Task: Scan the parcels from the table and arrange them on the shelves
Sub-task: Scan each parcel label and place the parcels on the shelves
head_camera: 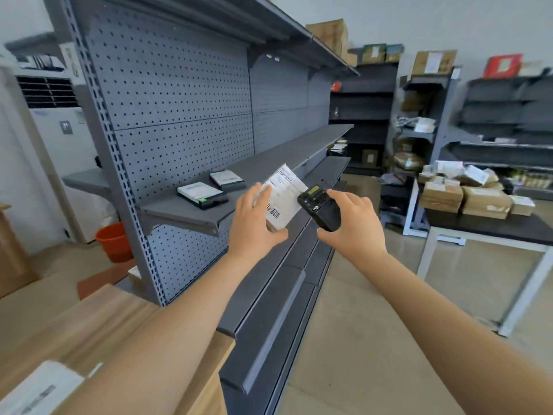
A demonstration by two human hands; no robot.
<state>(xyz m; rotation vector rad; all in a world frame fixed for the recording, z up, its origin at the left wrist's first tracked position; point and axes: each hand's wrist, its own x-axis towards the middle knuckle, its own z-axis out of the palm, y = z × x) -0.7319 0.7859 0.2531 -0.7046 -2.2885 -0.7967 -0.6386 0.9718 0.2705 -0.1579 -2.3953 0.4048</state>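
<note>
Left hand (254, 223) clamped on small parcel (282, 197), label and barcode facing up, held in the air just past the front edge of the grey shelf (191, 215). Right hand (351, 226) closed around black scanner (318, 209), its head touching the parcel's right edge. Two scanned-size parcels (202, 194) lying flat on that shelf, well apart from the hands; long bare run of shelf to their right. Open floor (359, 324) below right. Cardboard boxes (466, 197) piled on dark table (493, 232) far right. Wooden counter (98, 319) lower left.
</note>
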